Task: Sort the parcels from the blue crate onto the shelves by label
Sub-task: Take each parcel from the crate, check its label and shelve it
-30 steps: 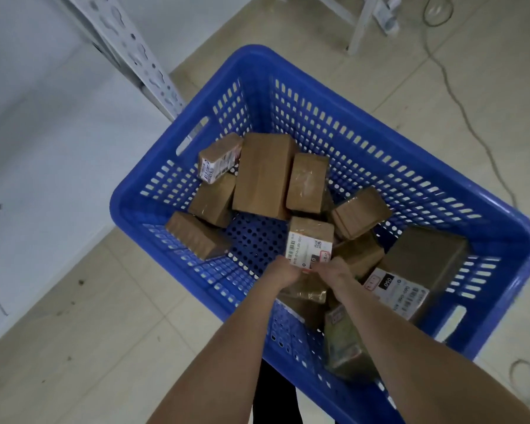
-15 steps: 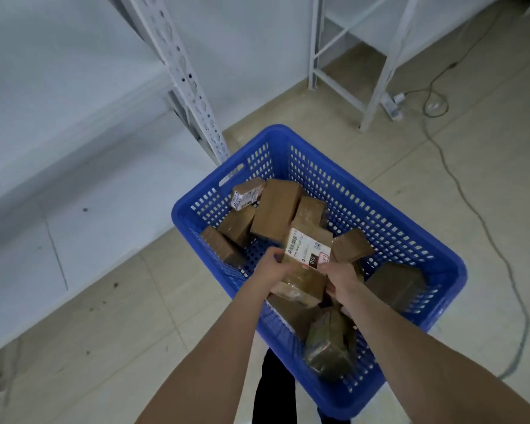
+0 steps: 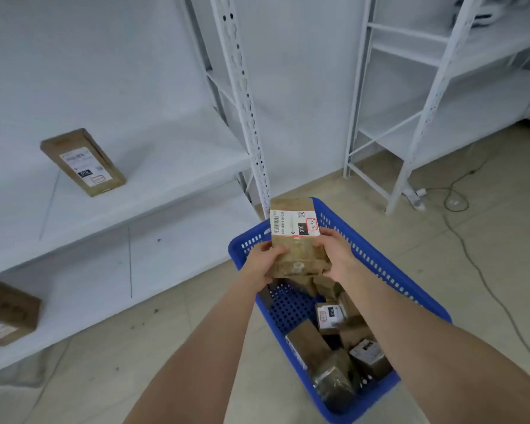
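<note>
A brown cardboard parcel (image 3: 294, 237) with a white barcode label and a red-boxed handwritten code is held up above the blue crate (image 3: 389, 270). My left hand (image 3: 262, 261) grips its lower left side and my right hand (image 3: 337, 255) grips its lower right side. Several more brown parcels (image 3: 334, 341) lie inside the crate on the floor. One labelled parcel (image 3: 83, 162) lies on the white middle shelf (image 3: 166, 166) at the left. Another parcel (image 3: 6, 312) sits on the lower shelf at the far left edge.
White metal shelving fills the left side, with a perforated upright post (image 3: 245, 111) just behind the crate. A second white rack (image 3: 426, 96) stands at the right. A power strip (image 3: 413, 198) and a cable (image 3: 478, 270) lie on the tiled floor to the right.
Both hands have lifted the labelled parcel out of the crate and raised it. The view has tilted up, so the shelves with two parcels now show.
</note>
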A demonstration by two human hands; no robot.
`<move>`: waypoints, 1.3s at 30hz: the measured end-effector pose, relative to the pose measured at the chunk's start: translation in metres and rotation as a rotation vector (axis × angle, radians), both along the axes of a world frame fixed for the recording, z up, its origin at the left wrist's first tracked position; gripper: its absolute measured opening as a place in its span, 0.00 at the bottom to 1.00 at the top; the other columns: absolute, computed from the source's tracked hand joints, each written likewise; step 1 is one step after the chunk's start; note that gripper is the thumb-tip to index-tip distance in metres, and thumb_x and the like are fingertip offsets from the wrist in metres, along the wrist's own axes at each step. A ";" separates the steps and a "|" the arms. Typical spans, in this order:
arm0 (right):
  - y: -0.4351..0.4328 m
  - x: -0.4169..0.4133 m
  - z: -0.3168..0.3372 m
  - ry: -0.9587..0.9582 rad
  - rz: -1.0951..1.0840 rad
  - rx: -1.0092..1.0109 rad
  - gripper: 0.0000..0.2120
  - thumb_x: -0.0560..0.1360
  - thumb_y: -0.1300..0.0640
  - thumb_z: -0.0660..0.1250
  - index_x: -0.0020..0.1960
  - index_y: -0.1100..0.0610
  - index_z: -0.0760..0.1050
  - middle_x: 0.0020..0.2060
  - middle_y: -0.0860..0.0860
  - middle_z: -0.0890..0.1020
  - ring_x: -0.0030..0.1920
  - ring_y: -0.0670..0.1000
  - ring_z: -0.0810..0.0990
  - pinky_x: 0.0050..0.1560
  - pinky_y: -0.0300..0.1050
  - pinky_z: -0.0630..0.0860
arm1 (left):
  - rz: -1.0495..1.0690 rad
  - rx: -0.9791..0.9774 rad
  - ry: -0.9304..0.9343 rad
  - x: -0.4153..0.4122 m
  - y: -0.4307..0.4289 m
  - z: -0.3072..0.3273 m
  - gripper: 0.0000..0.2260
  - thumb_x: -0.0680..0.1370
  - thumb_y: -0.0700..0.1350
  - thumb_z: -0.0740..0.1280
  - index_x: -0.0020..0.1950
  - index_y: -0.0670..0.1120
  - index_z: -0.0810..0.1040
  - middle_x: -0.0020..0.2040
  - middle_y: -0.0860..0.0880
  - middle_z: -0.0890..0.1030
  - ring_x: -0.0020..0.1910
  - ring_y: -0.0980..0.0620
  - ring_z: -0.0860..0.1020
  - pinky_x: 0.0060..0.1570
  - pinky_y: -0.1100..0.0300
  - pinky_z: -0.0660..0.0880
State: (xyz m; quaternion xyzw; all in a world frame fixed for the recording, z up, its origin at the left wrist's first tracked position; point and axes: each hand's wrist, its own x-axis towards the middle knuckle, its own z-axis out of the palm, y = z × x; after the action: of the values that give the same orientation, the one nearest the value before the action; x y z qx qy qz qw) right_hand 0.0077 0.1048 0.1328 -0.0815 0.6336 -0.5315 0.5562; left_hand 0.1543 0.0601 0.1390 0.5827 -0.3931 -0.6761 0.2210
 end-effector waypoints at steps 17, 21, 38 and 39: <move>0.014 0.083 0.068 0.041 0.014 -0.051 0.32 0.75 0.44 0.68 0.74 0.52 0.61 0.68 0.53 0.69 0.58 0.57 0.75 0.68 0.57 0.66 | -0.039 -0.168 -0.092 0.139 -0.021 0.091 0.09 0.71 0.42 0.69 0.51 0.49 0.79 0.44 0.47 0.79 0.38 0.50 0.76 0.37 0.58 0.74; 0.019 0.094 0.084 -0.022 0.072 -0.053 0.22 0.74 0.46 0.70 0.63 0.54 0.70 0.59 0.55 0.76 0.50 0.57 0.79 0.60 0.57 0.75 | -0.170 -0.226 -0.125 0.158 -0.024 0.105 0.10 0.72 0.42 0.68 0.52 0.48 0.81 0.44 0.48 0.79 0.42 0.50 0.76 0.42 0.59 0.74; 0.001 0.151 0.073 0.002 -0.030 -0.086 0.17 0.74 0.56 0.72 0.60 0.56 0.72 0.54 0.55 0.78 0.56 0.57 0.78 0.57 0.54 0.79 | 0.226 -0.379 -0.325 0.202 -0.020 0.100 0.12 0.77 0.46 0.68 0.58 0.43 0.76 0.52 0.42 0.80 0.53 0.40 0.80 0.51 0.44 0.79; -0.001 0.154 0.073 0.030 -0.027 -0.076 0.17 0.74 0.55 0.72 0.60 0.56 0.71 0.55 0.54 0.78 0.56 0.56 0.78 0.58 0.53 0.78 | 0.226 -0.377 -0.333 0.205 -0.020 0.100 0.11 0.77 0.46 0.67 0.57 0.43 0.76 0.52 0.42 0.80 0.52 0.40 0.80 0.51 0.43 0.79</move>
State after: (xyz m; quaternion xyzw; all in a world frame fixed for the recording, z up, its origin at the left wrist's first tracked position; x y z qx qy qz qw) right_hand 0.1620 0.1040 0.2053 -0.1021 0.6224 -0.5612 0.5360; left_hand 0.3595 0.0402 0.2391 0.6745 -0.4754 -0.4570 0.3319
